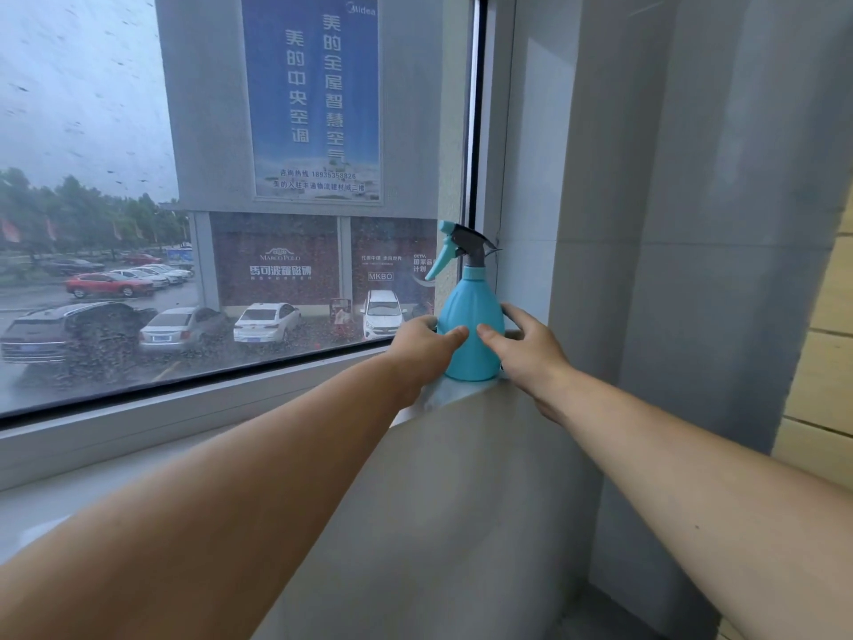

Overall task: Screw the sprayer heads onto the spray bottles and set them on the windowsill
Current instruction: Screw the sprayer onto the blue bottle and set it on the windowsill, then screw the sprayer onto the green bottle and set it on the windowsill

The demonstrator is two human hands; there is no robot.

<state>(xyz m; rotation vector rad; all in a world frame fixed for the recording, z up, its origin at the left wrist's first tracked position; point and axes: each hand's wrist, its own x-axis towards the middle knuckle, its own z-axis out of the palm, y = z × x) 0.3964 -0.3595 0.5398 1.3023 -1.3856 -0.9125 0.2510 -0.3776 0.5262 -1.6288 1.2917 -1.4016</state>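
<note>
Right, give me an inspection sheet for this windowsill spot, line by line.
Surface: pale windowsill, corner end by the wall; bare part looks dry.
Job's things: one teal spray bottle upright on the sill, sprayer head fitted, nozzle and trigger facing left toward the glass. No second bottle in view.
Clutter: nothing seen.
Grippers: left hand and right hand bracket the bottle's lower body, thumbs against its front; fingers of the right hand curl behind it.
Cables: nothing seen.
Surroundings: rain-spotted window on the left, grey wall on the right, parked cars outside.
</note>
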